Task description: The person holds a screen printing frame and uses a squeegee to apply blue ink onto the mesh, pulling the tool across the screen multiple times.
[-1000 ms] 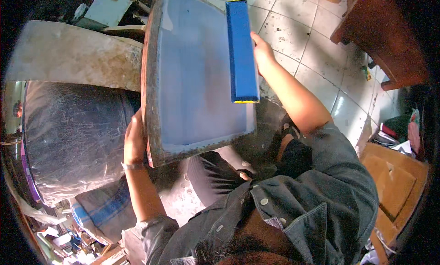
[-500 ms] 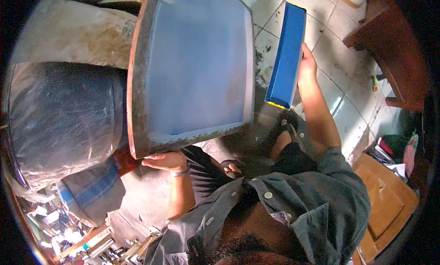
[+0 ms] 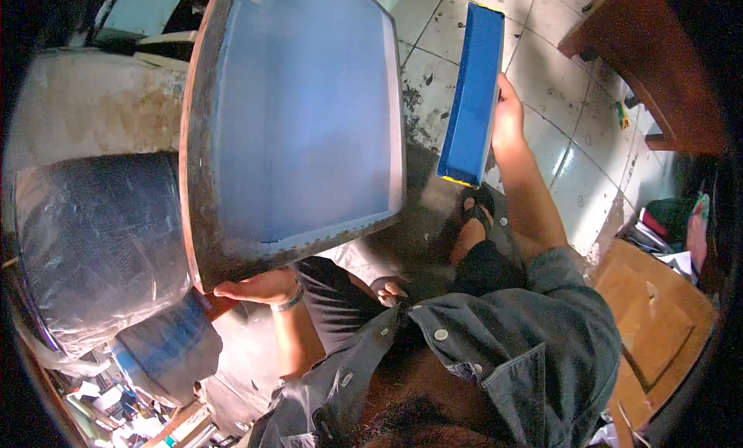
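A large silkscreen frame [image 3: 200, 130] with a wooden rim and pale bluish mesh stands tilted in front of me. My left hand [image 3: 263, 288] is closed on its lower edge near the left corner, thumb side toward the rim; part of the fingers is hidden under the frame. To the right, my right hand [image 3: 508, 115] grips a long blue scoop coater [image 3: 472, 92] by its right side, with its fingers partly hidden behind it. The coater is held nearly upright, apart from the frame, and has yellow on its lower end. Whether it has anything in it I cannot tell.
A seat wrapped in clear plastic [image 3: 101, 239] stands at the left, with a blue-grey cloth [image 3: 170, 355] below it. Brown wooden furniture [image 3: 658, 76] is at the far right, and a wooden board [image 3: 650, 316] lies lower right. Tiled floor [image 3: 596, 169] stretches between.
The silkscreen frame and my left hand have shifted left and slightly down in view. The scoop coater in my right hand has moved a little left. Both grips stay the same.
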Demonstrator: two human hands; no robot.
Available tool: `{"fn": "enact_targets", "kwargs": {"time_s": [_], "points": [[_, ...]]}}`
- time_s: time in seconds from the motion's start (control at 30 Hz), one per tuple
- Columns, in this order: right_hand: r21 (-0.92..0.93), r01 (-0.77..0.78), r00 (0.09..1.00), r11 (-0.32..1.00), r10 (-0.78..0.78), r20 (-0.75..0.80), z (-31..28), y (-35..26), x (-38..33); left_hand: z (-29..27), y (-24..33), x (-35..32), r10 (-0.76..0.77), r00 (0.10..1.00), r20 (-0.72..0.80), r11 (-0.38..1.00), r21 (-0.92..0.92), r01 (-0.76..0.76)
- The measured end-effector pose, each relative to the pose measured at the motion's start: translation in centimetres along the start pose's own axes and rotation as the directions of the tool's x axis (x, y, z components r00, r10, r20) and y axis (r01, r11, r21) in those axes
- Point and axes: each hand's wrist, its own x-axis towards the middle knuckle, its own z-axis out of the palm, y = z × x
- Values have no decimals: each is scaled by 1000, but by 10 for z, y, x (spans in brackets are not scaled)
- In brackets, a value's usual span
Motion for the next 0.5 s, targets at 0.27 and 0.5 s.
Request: {"fn": "enact_targets", "kwargs": {"time_s": [0.27, 0.5], "points": [[12, 36, 983, 999, -34, -178, -1, -17, -32, 69, 48, 57, 184, 976, 120, 935, 284, -211], [-3, 147, 977, 989, -146, -153, -38, -26, -43, 159, 138, 134, 226, 835, 502, 872, 277, -403]]}}
